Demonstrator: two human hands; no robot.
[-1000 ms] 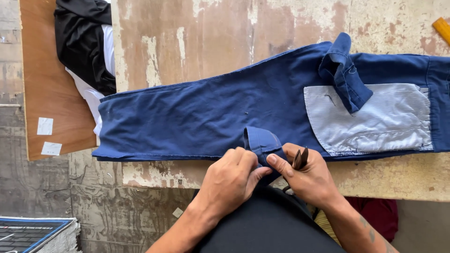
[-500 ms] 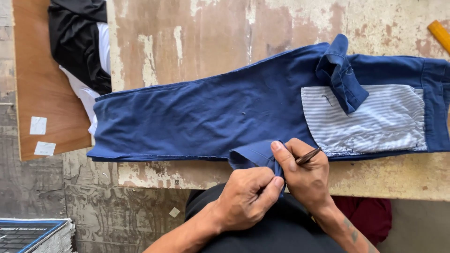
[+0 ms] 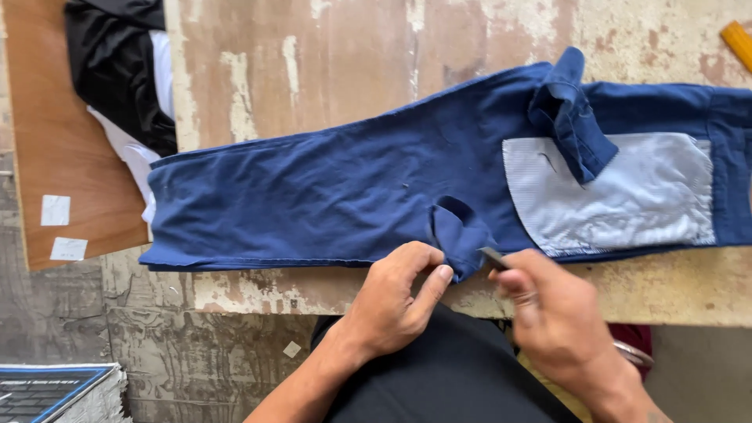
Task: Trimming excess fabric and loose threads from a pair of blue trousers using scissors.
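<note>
Both hands lower now, right hand off flap (blurred), left hand pinching

So it's a pair of navy blue trousers turned inside out, laid flat across the middle of the frame with the leg end toward the left and a pale striped pocket bag showing on the right. A small folded-up flap sticks up at the lower edge, centre frame. There's also a small dark tool right beside that flap, too blurred to tell more.
</note>
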